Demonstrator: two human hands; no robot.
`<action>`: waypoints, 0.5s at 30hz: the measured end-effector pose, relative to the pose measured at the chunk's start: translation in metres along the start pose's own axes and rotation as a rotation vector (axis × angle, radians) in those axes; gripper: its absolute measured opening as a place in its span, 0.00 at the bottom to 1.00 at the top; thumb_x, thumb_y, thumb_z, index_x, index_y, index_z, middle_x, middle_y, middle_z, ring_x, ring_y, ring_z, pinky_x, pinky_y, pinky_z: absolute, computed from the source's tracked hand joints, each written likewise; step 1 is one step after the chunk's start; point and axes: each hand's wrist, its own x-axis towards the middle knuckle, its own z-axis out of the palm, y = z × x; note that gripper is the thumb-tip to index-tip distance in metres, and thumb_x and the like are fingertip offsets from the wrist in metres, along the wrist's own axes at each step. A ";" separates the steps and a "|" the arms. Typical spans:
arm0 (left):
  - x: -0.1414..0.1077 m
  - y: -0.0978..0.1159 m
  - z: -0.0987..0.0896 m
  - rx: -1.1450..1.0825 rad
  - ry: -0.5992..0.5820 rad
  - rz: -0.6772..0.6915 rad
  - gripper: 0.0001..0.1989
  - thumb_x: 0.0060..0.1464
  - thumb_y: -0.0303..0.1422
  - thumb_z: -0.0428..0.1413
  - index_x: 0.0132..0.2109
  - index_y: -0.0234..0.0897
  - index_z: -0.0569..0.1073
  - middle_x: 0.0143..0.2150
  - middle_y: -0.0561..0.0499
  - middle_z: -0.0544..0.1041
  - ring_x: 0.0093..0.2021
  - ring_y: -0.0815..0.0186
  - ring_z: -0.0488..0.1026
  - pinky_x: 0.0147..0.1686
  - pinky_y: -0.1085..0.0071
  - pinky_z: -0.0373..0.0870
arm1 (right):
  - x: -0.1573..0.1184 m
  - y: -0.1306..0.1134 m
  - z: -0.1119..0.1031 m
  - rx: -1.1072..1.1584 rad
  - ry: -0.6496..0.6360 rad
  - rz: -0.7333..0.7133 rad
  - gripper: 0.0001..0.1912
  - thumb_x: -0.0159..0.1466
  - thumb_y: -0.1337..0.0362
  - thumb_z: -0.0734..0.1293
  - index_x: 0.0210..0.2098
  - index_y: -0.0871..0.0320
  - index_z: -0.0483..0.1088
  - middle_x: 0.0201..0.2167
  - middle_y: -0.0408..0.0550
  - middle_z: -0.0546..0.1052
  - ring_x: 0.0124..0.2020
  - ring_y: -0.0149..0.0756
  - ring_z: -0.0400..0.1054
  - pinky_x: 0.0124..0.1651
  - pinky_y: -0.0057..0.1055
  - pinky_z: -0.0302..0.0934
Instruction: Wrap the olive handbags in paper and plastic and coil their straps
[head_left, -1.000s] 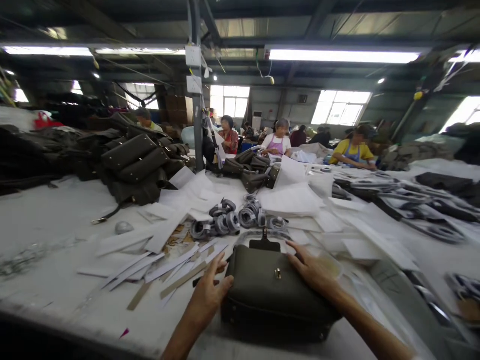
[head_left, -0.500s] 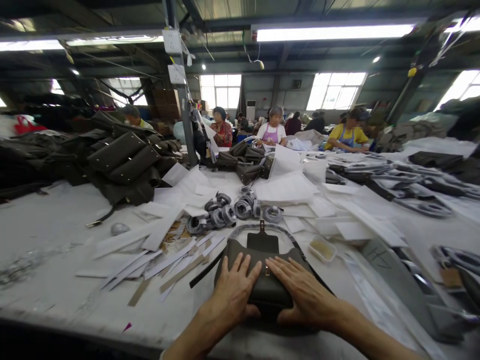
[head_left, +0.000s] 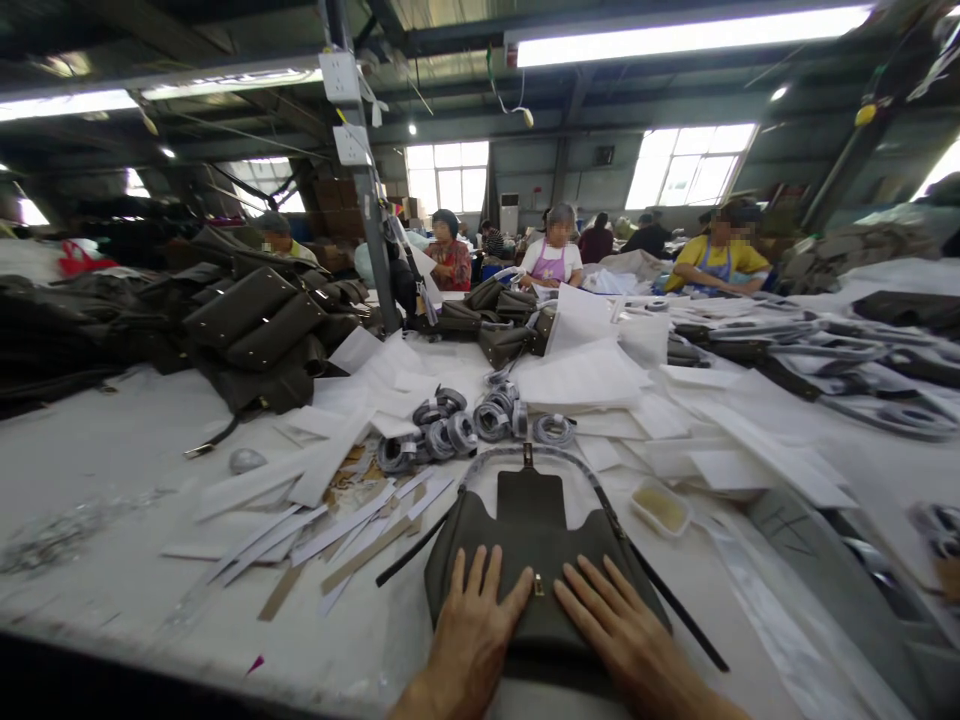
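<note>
A dark olive handbag (head_left: 480, 530) lies on the white table in front of me, its handle wrapped in clear plastic at the far side. Its flap tab (head_left: 531, 497) points away from me, and a small gold clasp (head_left: 538, 584) sits on the front panel. My left hand (head_left: 474, 625) rests flat on the bag left of the clasp, fingers spread. On the clasp's right, my right hand (head_left: 626, 625) lies flat on the same panel with its fingers apart. Dark straps trail out from both sides of the bag.
Coiled wrapped straps (head_left: 450, 425) lie beyond the bag. Paper strips (head_left: 345, 535) are scattered to the left, and a small plastic tub (head_left: 661, 507) stands to the right. Bag pieces (head_left: 255, 330) are heaped at the back left, near a metal post (head_left: 369, 220). Several people work farther back.
Both hands have slid back toward me over the bag, leaving more of its upper panel showing. The bag looks flatter and more spread out, and the view has shifted slightly.
</note>
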 end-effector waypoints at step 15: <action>0.009 0.042 0.055 0.016 0.564 -0.083 0.17 0.63 0.35 0.49 0.54 0.37 0.75 0.53 0.47 0.78 0.62 0.56 0.65 0.69 0.54 0.48 | 0.054 -0.003 0.023 0.459 -0.075 0.144 0.38 0.67 0.46 0.62 0.70 0.54 0.49 0.67 0.52 0.60 0.67 0.49 0.53 0.68 0.47 0.49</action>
